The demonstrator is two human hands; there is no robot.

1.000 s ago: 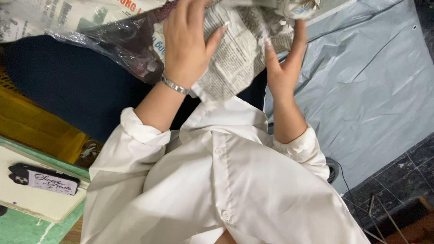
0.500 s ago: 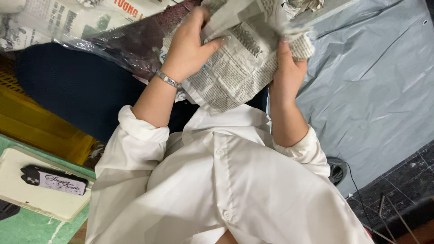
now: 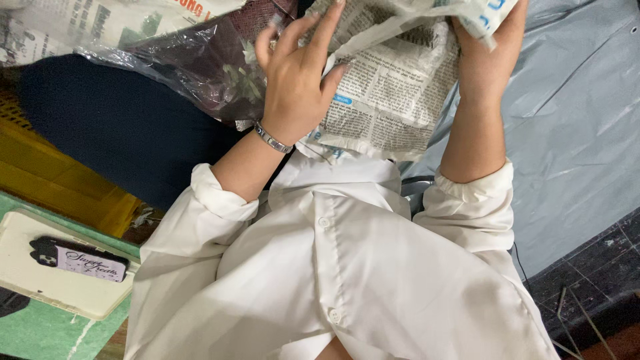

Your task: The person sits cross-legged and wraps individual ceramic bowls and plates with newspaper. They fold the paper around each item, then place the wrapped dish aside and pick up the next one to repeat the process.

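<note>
Grey plastic sheet (image 3: 573, 133) over dark tiled floor (image 3: 593, 267), yellow crate (image 3: 60, 180).

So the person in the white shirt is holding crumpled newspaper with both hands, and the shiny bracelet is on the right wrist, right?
Not quite. In the head view the bracelet is on the left wrist, just below the left hand. The right hand has a bare wrist. The rest is right: both hands are on the crumpled newspaper, and the shirt is white.
</note>
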